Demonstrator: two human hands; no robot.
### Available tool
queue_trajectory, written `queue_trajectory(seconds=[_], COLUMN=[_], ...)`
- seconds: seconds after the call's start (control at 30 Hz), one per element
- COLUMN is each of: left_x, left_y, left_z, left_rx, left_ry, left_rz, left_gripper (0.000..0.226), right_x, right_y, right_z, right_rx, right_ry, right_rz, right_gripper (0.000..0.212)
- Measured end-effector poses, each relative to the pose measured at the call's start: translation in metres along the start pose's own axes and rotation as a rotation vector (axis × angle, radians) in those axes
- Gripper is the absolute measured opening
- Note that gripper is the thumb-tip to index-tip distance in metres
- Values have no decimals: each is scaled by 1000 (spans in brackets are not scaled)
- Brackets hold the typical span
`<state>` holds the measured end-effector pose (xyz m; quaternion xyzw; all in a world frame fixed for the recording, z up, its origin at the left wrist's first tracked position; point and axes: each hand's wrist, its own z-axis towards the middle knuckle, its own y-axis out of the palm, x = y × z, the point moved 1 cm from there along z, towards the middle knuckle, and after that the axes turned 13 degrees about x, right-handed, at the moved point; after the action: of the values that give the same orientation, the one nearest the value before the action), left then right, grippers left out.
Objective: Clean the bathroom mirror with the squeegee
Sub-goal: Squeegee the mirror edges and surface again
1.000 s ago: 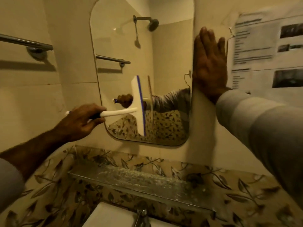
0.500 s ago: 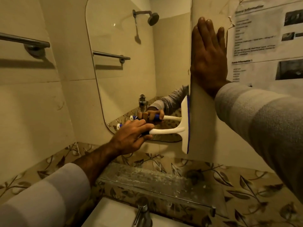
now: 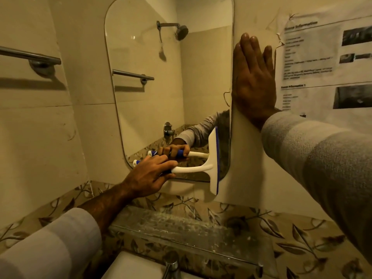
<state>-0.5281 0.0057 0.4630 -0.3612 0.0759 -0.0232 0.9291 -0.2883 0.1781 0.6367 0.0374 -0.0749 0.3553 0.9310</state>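
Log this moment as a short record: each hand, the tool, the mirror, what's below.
left hand: grips the squeegee handle
right hand: flat on the wall beside the mirror
squeegee: blade upright at the mirror's lower right corner, its lower end past the bottom edge
mirror: rounded corners, reflects a shower head
shelf: glass, below the mirror
paper: printed, on the wall

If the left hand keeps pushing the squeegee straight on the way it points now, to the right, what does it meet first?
The squeegee in the left hand already sits at the mirror's lower right corner. Next comes bare wall under the right hand; nothing else seems to block it.
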Motion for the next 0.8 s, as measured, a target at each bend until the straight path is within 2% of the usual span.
queue_trajectory(seconds=[0.17, 0.47, 0.6, 0.8], left_x=[-28, -110, -134, -158], left_y=[-16, -71, -90, -108], left_z=[-19, -84, -101, -115], left_rx=[-7, -102, -89, -106], left_ry=[26, -160, -229, -308], left_rz=[42, 219, 273, 348], left_gripper=[29, 40, 39, 50], right_x=[-1, 2, 5, 10], right_y=[1, 8, 11, 19], right_z=[-2, -4, -4, -4], right_rx=[41, 98, 99, 81], right_ry=[2, -4, -2, 13], right_rz=[49, 88, 102, 100], right_gripper=[64, 64, 66, 67])
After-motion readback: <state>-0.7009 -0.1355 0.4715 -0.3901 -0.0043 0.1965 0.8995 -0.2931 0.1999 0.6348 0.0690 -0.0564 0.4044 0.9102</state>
